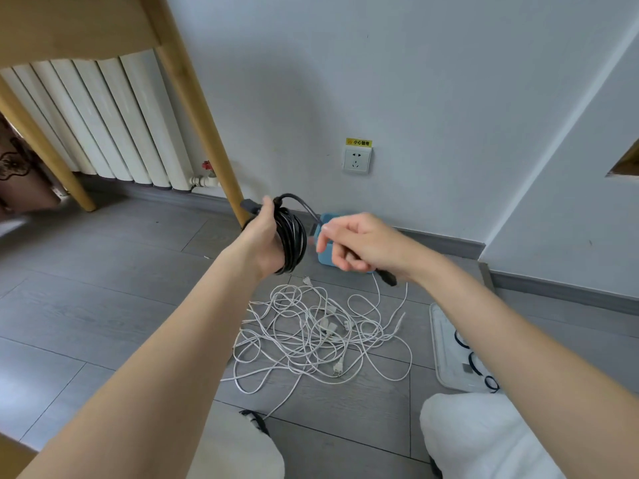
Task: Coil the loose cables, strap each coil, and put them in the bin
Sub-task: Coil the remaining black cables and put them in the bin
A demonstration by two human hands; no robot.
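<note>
A left hand [264, 236] grips a black cable coil [293, 240], fingers curled round it. The right hand [359, 242] pinches its loose end above tangled white cables [321, 337] on the floor.

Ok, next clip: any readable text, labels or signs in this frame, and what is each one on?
"小心触电": black characters on the small yellow warning sticker, stuck on the wall just above the white wall socket. A small symbol at its left end is too small to make out.

No other text is readable; none shows on the black coiled cable, the tangled white cables or the blue plastic bin.
</note>
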